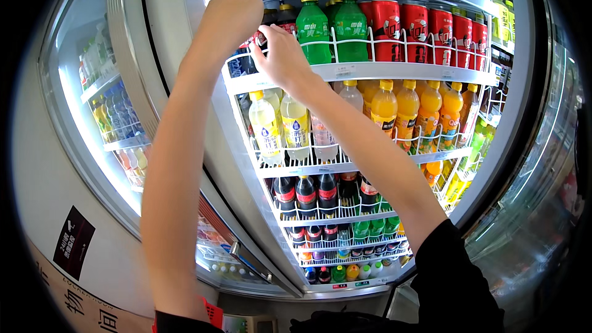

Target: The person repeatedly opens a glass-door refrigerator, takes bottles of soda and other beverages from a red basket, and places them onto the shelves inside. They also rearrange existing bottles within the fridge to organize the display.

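Note:
My left hand (237,12) is raised to the left end of the second visible shelf of an open drinks fridge. Its fingers are curled closed, and the back of the hand hides what they hold. Just right and below, my right hand (282,55) has its thumb and forefinger apart. They are beside a dark bottle with a red label (251,39), mostly covered by my hands; contact is unclear. Green bottles with yellow caps (314,29) stand to the right of my hands, followed by red cans (386,28). A white wire rail (336,42) runs along their front.
Below are pale drinks with yellow caps (264,124), orange juice bottles (407,111) and dark cola bottles (306,192). Another lit fridge compartment (114,108) is on the left. A glass door (524,209) stands at the right. A red basket edge (214,312) shows at the bottom.

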`<state>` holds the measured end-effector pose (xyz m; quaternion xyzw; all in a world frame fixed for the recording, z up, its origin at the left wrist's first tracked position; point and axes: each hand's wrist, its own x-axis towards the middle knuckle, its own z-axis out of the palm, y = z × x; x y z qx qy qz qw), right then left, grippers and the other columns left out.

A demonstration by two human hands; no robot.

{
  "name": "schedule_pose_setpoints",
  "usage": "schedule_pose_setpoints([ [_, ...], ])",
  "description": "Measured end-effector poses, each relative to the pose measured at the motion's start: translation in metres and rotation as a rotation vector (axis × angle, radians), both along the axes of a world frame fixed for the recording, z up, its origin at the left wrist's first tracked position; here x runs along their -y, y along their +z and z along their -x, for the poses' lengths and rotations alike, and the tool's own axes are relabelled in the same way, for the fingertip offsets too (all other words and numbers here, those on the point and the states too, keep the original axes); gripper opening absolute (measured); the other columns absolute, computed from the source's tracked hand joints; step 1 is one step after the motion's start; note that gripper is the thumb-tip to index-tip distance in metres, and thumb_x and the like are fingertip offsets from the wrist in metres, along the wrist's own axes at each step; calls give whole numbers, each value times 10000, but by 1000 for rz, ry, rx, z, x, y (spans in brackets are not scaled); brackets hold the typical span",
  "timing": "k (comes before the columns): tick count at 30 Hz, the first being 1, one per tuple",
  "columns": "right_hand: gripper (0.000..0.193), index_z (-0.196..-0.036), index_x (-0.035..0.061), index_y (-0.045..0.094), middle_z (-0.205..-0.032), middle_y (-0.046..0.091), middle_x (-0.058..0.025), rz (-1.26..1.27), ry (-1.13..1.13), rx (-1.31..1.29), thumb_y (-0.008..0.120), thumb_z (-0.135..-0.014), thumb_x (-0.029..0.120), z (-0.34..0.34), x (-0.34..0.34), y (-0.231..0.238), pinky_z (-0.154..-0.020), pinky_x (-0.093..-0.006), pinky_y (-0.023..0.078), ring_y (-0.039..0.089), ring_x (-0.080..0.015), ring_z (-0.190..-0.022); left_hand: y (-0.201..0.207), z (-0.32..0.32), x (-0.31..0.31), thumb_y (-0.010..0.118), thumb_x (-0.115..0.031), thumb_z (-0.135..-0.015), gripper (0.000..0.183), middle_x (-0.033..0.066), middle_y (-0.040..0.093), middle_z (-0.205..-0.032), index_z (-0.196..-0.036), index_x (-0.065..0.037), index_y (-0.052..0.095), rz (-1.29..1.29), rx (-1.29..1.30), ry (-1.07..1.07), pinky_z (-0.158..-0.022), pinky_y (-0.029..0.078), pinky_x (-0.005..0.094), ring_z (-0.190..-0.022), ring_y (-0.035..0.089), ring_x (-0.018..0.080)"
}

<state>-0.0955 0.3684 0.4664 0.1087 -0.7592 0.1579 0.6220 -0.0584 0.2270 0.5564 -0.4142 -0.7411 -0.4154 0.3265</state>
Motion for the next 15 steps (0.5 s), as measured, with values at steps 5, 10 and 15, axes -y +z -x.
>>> schedule_pose_setpoints([
  [5,339,-1183,10,659,-1265,615,-251,122,43,-108,660,-880,163,-93,6,-67,-927,-378,508,632,-353,-1137,-77,-65,35,512,-158,-966,290,196,693,-1027,-1152,27,634,-353,-200,-286,-902,520,346,-972,684,258],
  [10,281,-1154,8,680,-1243,636,-238,444,-27,-188,649,-882,69,-184,-5,-142,-1032,-392,441,540,-331,-1283,-152,-87,61,565,-60,-948,235,138,665,-1080,-1141,57,627,-428,-44,-446,-929,507,350,-1028,632,206],
  [15,274,-1169,8,671,-1278,628,-206,505,-295,-127,624,-899,11,-245,-10,-222,-1096,-411,376,487,-343,-1335,-243,-88,53,607,30,-869,164,137,686,-1003,-1027,49,649,-449,234,-650,-808,498,281,-893,649,187],
])
